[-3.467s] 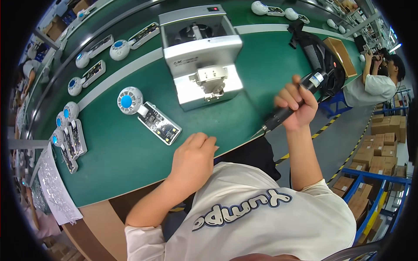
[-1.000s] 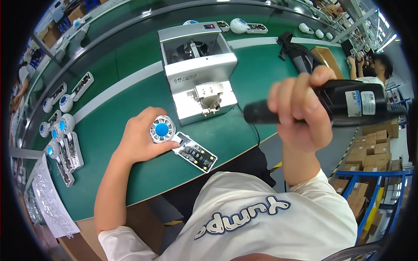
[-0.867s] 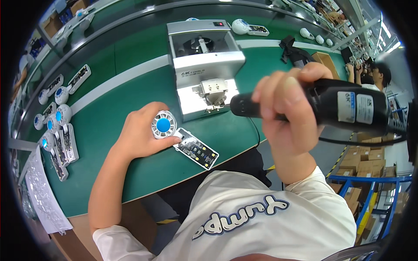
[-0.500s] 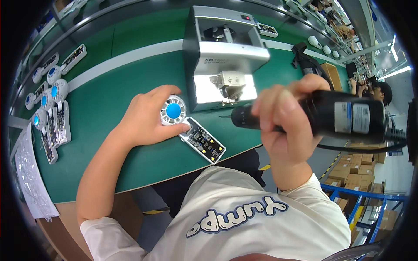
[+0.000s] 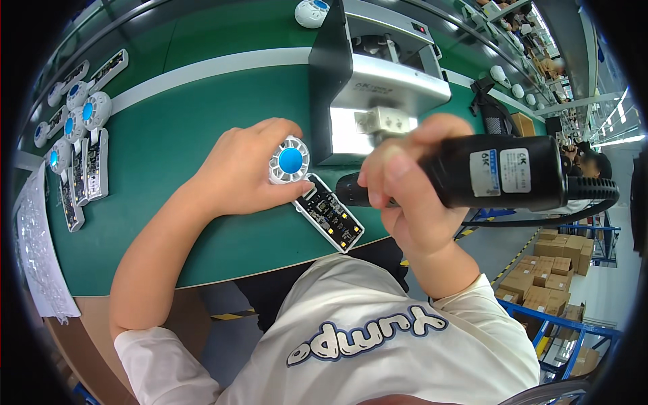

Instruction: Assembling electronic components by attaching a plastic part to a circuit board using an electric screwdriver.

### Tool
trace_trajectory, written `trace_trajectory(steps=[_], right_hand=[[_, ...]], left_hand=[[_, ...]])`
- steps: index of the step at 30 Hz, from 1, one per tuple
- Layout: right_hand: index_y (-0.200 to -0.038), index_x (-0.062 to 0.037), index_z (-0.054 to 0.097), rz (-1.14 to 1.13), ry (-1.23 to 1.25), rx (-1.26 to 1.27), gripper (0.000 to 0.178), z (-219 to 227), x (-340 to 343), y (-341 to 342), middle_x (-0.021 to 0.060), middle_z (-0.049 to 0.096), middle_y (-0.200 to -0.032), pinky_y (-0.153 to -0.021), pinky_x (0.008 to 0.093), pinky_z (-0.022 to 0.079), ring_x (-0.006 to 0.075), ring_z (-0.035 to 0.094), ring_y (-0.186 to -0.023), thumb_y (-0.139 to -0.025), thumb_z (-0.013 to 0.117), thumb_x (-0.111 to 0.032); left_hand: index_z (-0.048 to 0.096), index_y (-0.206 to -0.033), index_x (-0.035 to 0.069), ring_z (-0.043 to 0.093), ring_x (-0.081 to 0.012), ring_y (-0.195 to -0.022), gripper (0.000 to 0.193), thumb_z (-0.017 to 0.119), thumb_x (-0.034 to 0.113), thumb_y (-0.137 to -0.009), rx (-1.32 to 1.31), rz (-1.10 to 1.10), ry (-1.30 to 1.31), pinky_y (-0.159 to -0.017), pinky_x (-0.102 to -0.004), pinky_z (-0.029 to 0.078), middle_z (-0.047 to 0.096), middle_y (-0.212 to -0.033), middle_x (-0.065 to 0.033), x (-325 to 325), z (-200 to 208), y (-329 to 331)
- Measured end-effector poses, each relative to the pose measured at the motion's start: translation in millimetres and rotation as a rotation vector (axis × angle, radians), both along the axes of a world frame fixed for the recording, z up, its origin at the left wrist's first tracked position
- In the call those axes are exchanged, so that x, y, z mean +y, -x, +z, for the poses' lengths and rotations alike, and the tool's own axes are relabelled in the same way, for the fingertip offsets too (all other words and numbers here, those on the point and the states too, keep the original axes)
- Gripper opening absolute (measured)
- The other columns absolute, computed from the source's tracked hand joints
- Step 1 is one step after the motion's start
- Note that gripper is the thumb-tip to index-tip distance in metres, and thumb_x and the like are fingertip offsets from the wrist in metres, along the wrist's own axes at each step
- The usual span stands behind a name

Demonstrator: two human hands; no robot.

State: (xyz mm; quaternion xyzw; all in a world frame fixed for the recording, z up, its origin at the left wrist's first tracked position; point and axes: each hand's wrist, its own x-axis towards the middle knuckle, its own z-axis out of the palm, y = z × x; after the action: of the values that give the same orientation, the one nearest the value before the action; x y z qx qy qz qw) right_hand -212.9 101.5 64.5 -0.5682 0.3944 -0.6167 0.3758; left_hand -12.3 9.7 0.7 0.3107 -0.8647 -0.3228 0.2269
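Observation:
My left hand [image 5: 246, 169] grips a white handheld device on the green table, fingers and thumb around its round, spoked head [image 5: 291, 160] with a blue centre. From that head the rectangular handle extends toward me, its dark circuit board [image 5: 331, 216] exposed, with small yellow parts on it. My right hand [image 5: 415, 189] is wrapped round a black electric screwdriver [image 5: 499, 172], held nearly level. The screwdriver's nose points left, right beside the upper part of the circuit board. Its bit does not show clearly, so I cannot tell whether it touches.
A grey screw feeder machine [image 5: 401, 77] stands just beyond my hands. Several similar devices [image 5: 96, 111] lie at the left, near a sheet of clear plastic wrap [image 5: 44, 250]. A white rounded part [image 5: 311, 13] sits behind the machine. The screwdriver's cable [image 5: 597, 210] trails right.
My right hand has brought the screwdriver leftward from near the machine's front to the device. My left hand keeps its grip on the device. The whole view has shifted slightly.

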Motion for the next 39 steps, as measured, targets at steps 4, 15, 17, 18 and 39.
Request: trace_trajectory(steps=[4, 15, 17, 18, 39], right_hand=[[-0.115, -0.0061, 0.047, 0.042, 0.157, -0.194, 0.025, 16.6, -1.6, 6.7, 0.0023, 0.051, -0.066, -0.067, 0.0374, 0.05, 0.0158, 0.053, -0.058, -0.092, 0.054, -0.008], [-0.117, -0.0127, 0.042, -0.213, 0.669, -0.043, 0.03, 57.6, -27.9, 60.6, 0.0047, 0.054, -0.076, -0.072, 0.0407, 0.05, 0.0178, 0.054, -0.06, -0.091, 0.056, -0.011], [-0.117, -0.0084, 0.048, -0.061, 0.605, -0.084, 0.027, 61.4, 4.3, 60.4, 0.0045, 0.05, -0.072, -0.07, 0.0405, 0.047, 0.0168, 0.051, -0.061, -0.09, 0.053, -0.01], [-0.116, -0.0063, 0.052, 0.005, 0.569, -0.106, 0.026, 61.3, 14.3, 60.3, 0.0044, 0.048, -0.07, -0.07, 0.0404, 0.045, 0.0163, 0.05, -0.061, -0.09, 0.051, -0.009], [-0.115, -0.0059, 0.044, -0.041, 0.217, -0.105, 0.03, 37.0, 15.8, 24.2, 0.0079, 0.056, -0.07, -0.062, 0.0372, 0.05, 0.0162, 0.052, -0.053, -0.089, 0.057, -0.002]], left_hand=[[0.059, -0.107, 0.004, 0.067, -0.0343, -0.085, 0.052, 0.083, 0.031, -0.069, 0.026, -0.009, 0.044, -0.07, -0.0407, 0.052, 0.066, -0.099, -0.0137, 1.6, -2.9, -1.1], [0.059, -0.108, 0.005, 0.067, -0.0351, -0.083, 0.054, 0.083, 0.032, -0.068, 0.032, 0.017, 0.077, -0.07, -0.0419, 0.052, 0.066, -0.1, -0.0131, 6.7, 5.4, -5.1], [0.059, -0.109, 0.005, 0.067, -0.0353, -0.083, 0.054, 0.083, 0.032, -0.068, 0.024, 0.031, 0.062, -0.072, -0.0417, 0.053, 0.066, -0.101, -0.0135, 5.4, 4.7, -0.9], [0.059, -0.109, 0.005, 0.067, -0.0353, -0.083, 0.054, 0.083, 0.032, -0.068, 0.024, 0.025, 0.053, -0.072, -0.0417, 0.053, 0.066, -0.101, -0.0135, 5.1, 3.8, 0.3], [0.059, -0.107, 0.005, 0.067, -0.0349, -0.085, 0.053, 0.083, 0.033, -0.069, 0.048, 0.027, 0.052, -0.07, -0.0417, 0.052, 0.067, -0.099, -0.0131, 1.7, 0.4, -2.1]])
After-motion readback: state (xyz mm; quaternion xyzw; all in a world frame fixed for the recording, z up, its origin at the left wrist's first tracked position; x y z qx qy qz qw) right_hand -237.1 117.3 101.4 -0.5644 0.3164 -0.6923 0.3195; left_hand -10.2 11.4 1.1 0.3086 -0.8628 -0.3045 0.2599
